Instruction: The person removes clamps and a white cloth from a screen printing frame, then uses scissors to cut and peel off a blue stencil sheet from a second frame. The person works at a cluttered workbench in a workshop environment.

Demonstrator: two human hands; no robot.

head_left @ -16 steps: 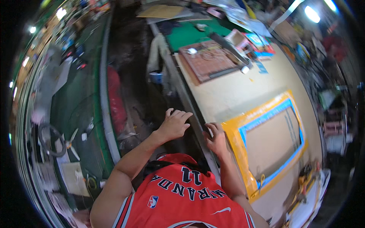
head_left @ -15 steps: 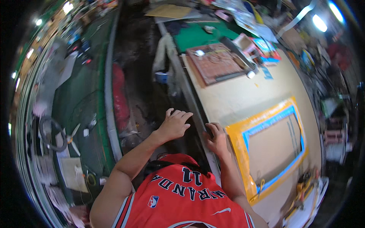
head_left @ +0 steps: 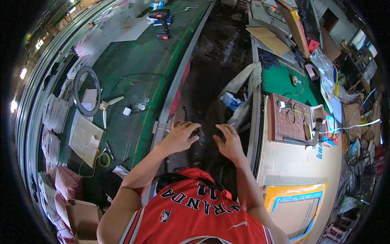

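My left hand (head_left: 179,136) hovers over the aisle beside the edge of the left green table (head_left: 134,105), its fingers loosely bent, thumb apart, and nothing visible in it. A small dark shape behind its fingertips cannot be made out. Across a gap, my right hand (head_left: 229,142) is also empty, with fingers and thumb spread. It is nearest the metal edge of the right table. On that table lie a frame with orange and blue borders (head_left: 271,203) and a brown gridded board (head_left: 280,122) carrying a coiled cable.
A cordless power tool (head_left: 162,24), a dark ring (head_left: 76,91), a small fan-like propeller (head_left: 105,106) and a yellow tape roll (head_left: 105,160) rest on the left table. Grey cloth (head_left: 254,77) hangs off the right table. An open cardboard box (head_left: 83,219) stands at lower left.
The view has swung to the right table's left, bringing more of the left table in. My right hand has left the right table's edge and is over the aisle.
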